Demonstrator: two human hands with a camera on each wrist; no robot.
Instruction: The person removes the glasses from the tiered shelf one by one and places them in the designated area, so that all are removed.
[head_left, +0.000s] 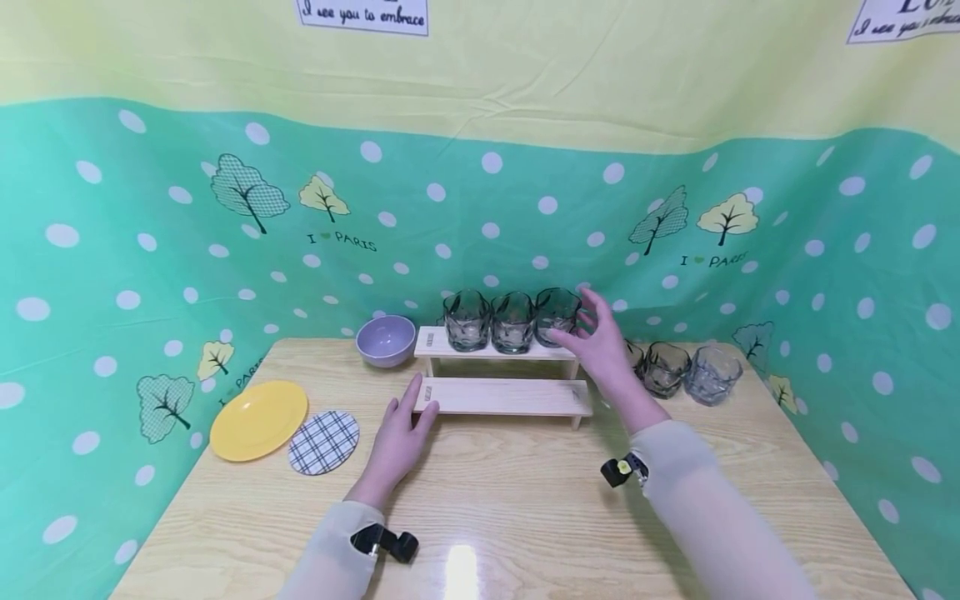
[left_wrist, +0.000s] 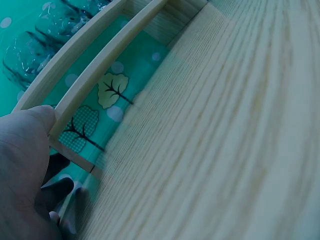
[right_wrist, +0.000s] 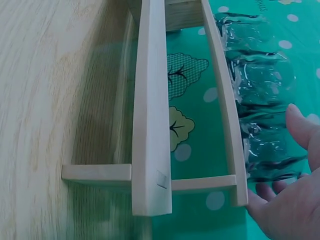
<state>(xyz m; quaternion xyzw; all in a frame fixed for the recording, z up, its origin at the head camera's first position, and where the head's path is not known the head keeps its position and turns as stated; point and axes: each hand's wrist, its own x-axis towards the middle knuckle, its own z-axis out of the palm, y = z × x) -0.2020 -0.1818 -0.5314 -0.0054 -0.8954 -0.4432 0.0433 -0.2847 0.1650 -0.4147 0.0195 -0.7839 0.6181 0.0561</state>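
Note:
A two-tier wooden shelf (head_left: 502,397) stands on the table. My left hand (head_left: 400,433) is at the left end of its lower board, the thumb by the front edge and the fingers round the end. On the upper board three clear, dark-tinted glasses stand side by side: a left glass (head_left: 467,321), a middle glass (head_left: 513,323) and a right glass (head_left: 557,315). My right hand (head_left: 602,343) is spread beside the right glass, its thumb in front and its fingers to the right of the rim. In the right wrist view the fingertips (right_wrist: 265,191) are close to that glass.
More glasses (head_left: 666,369) stand on the table at the right, partly behind my right arm. Left of the shelf is a purple bowl (head_left: 386,342). A yellow plate (head_left: 258,421) and a checked round mat (head_left: 324,442) lie farther left. A green dotted curtain (head_left: 420,208) surrounds the table.

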